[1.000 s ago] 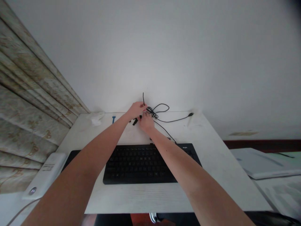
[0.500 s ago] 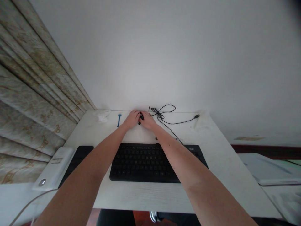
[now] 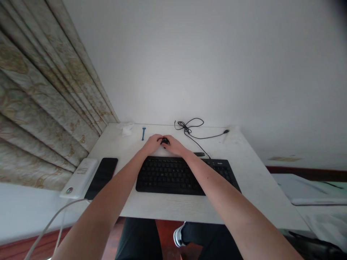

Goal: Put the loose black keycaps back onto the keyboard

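Observation:
My left hand and my right hand meet just behind the keyboard. Between them is a small black object, gripped by the fingers of both; its kind is too small to make out. The black keyboard lies below my hands, partly covered by my right forearm. From its back edge a thin black cable runs to a tangled coil near the wall and ends in a plug. To the left of my left hand lies a blue screwdriver-like tool.
A black phone and a white box-shaped device lie at the desk's left side, a pale cord nearby. Crumpled white plastic sits at the back left corner. A small dark strip lies behind the keyboard.
My hands have come nearer to the keyboard with the black object between them. The view has shifted, showing more of the phone and my legs.

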Action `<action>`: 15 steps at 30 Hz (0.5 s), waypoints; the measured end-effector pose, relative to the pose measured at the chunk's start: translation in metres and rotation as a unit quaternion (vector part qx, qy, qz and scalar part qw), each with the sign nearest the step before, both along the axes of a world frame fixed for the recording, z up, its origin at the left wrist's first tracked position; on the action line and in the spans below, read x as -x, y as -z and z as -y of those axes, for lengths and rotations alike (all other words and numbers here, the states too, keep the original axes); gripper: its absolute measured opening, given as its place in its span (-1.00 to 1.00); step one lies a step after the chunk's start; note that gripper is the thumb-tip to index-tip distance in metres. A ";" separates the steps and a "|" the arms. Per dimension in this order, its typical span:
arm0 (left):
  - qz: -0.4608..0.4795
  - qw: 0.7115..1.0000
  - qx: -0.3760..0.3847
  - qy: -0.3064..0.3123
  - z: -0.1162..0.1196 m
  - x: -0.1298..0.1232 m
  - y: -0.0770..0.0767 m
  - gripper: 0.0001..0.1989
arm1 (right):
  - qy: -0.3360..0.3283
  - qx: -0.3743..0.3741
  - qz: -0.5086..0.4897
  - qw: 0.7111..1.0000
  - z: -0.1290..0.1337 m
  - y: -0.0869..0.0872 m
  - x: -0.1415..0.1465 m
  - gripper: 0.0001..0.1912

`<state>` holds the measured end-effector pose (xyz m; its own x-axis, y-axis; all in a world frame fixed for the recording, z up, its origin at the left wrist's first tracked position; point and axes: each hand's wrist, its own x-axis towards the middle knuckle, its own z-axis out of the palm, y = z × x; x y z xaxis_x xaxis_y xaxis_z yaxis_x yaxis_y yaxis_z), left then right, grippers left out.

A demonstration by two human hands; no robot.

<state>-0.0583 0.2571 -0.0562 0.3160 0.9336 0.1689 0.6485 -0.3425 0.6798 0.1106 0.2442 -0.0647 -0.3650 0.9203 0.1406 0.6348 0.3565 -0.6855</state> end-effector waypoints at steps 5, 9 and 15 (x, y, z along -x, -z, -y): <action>0.108 0.977 -0.116 -0.144 0.058 0.028 -0.007 -0.73 | 0.062 0.009 0.040 0.997 0.009 -0.016 -0.001 -0.62; 0.126 0.961 -0.164 -0.186 0.127 0.059 -0.002 -0.79 | 0.046 -0.023 0.122 0.991 0.015 -0.029 0.009 -0.64; 0.149 0.970 -0.100 -0.163 0.178 0.075 0.007 -0.84 | 0.042 -0.029 0.236 0.970 0.025 -0.034 0.043 -0.63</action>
<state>-0.1332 0.0792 -0.0628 -0.0816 0.9149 0.3954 0.5289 -0.2965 0.7952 0.0676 0.2193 -0.0305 -0.3260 0.9450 0.0280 0.9018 0.3197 -0.2909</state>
